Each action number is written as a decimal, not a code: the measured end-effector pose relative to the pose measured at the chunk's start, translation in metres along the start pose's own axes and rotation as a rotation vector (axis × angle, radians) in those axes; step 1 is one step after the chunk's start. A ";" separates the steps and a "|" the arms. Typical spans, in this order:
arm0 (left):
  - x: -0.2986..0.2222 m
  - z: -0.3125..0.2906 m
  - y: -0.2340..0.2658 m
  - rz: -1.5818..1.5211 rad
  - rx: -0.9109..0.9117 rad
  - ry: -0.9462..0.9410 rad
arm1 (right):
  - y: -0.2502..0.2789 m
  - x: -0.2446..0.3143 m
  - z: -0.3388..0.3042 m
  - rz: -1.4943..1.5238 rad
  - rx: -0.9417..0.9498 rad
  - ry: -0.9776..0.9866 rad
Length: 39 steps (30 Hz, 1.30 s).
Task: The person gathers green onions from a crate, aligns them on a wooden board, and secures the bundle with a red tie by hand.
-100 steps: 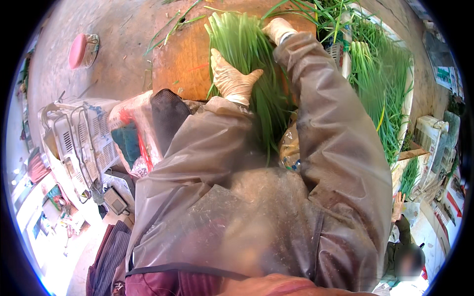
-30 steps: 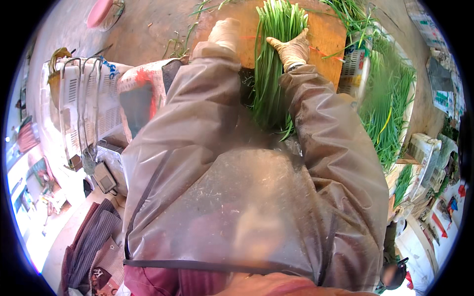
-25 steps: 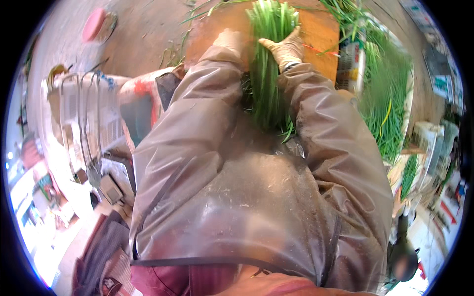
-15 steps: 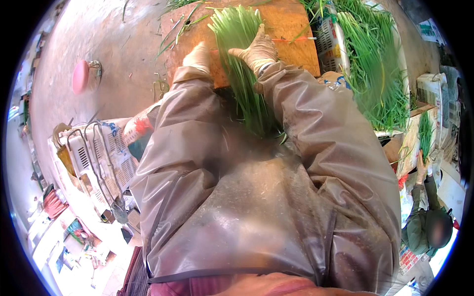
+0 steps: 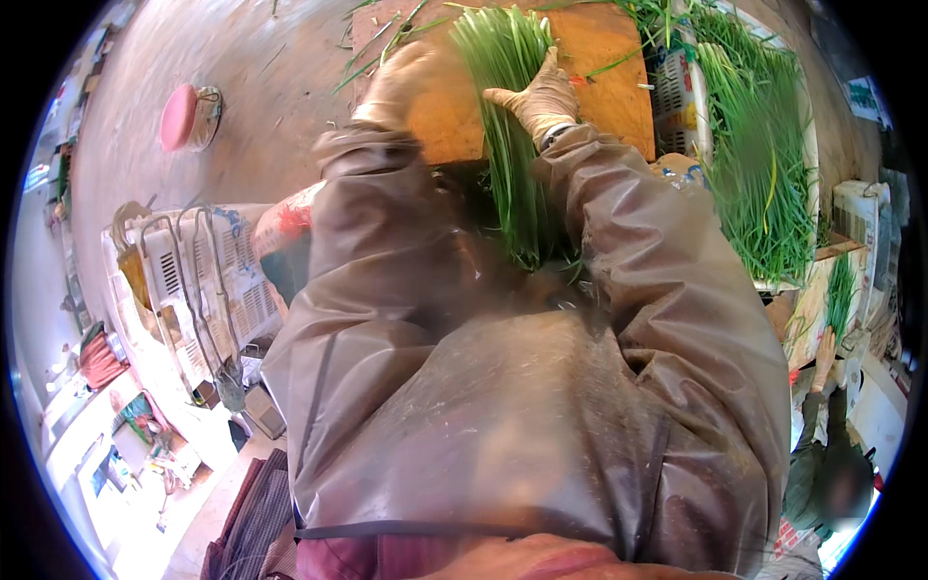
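Observation:
A thick bunch of garlic chives (image 5: 503,58) lies across an orange-brown wooden board (image 5: 614,101). Its pale cut ends point away from me, and the long green leaves hang over the board's near edge toward my apron. My gloved right hand (image 5: 539,104) grips the bunch from its right side, thumb laid across the stalks and fingers along the edge. To the left of the stalks, above the board, my gloved left hand (image 5: 406,82) is smeared by motion. Its fingers cannot be made out, and nothing shows clearly in it.
At right stands a white crate (image 5: 698,97) heaped with loose garlic chives (image 5: 764,164). Stray leaves lie beyond the board. A pink round stool (image 5: 180,118) and white plastic crates (image 5: 217,275) are on the left. A co-worker's hand (image 5: 825,358) holds a small bunch at far right.
My left hand has moved a little farther out beside the stalks and is now blurred. My right hand keeps its place on the bunch. The whole view has shifted slightly.

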<state>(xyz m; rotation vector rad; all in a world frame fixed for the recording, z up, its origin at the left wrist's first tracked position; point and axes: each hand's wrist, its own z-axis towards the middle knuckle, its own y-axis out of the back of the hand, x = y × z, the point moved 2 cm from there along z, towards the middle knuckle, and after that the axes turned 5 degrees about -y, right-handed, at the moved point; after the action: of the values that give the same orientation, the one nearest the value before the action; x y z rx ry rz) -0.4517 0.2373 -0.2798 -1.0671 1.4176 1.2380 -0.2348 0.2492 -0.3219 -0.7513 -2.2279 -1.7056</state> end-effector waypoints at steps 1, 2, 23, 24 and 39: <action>0.001 0.001 -0.019 -0.176 -0.015 -0.020 | -0.001 0.003 -0.002 0.005 0.026 0.016; 0.007 0.007 -0.037 -0.359 -0.017 -0.049 | -0.002 0.002 0.000 0.005 0.042 0.024; 0.024 0.087 -0.143 0.904 0.033 -0.630 | -0.019 -0.029 0.029 0.023 -0.034 0.268; 0.027 0.088 -0.144 0.941 0.058 -0.570 | -0.006 -0.026 0.025 -0.032 0.089 0.288; 0.026 0.077 -0.160 1.174 0.128 -0.570 | 0.039 0.060 0.180 -0.254 0.332 0.530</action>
<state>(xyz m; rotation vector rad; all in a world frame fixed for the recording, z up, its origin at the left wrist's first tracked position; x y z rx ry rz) -0.2915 0.2959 -0.3368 0.3556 1.6164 1.9822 -0.2434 0.4428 -0.3130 0.0629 -2.1859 -1.3615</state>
